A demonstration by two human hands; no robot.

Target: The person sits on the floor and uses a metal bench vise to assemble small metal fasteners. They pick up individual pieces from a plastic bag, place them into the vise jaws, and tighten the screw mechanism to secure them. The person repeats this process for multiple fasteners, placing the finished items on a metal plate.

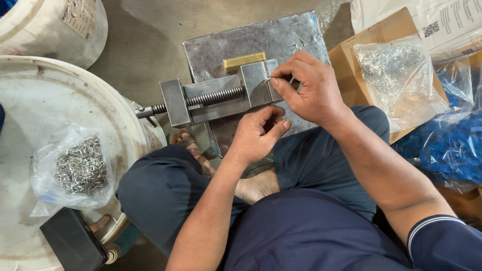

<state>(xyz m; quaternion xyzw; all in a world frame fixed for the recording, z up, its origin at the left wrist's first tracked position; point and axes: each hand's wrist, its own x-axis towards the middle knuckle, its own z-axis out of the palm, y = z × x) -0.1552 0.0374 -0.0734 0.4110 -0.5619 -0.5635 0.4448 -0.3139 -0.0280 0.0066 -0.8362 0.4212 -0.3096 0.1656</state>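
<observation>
step: loading the vise (221, 98), I reckon | right hand (311, 90) pinches a small metal pin (271, 79) at the vise's jaw end, on the steel plate (281, 37) | left hand (258, 133) curled just below, can't tell if it holds anything | next: probably needs a steady seat in the jaw | pin bags (80, 168) left and right

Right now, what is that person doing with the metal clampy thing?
A person sits cross-legged on the floor with a small steel vise on a metal plate in front of them. Their right hand pinches a tiny metal piece at the vise's top edge, beside a brass block. The left hand waits just below, curled. A bag of small metal pins lies on a white drum lid, and another bag of pins sits in a cardboard box.
</observation>
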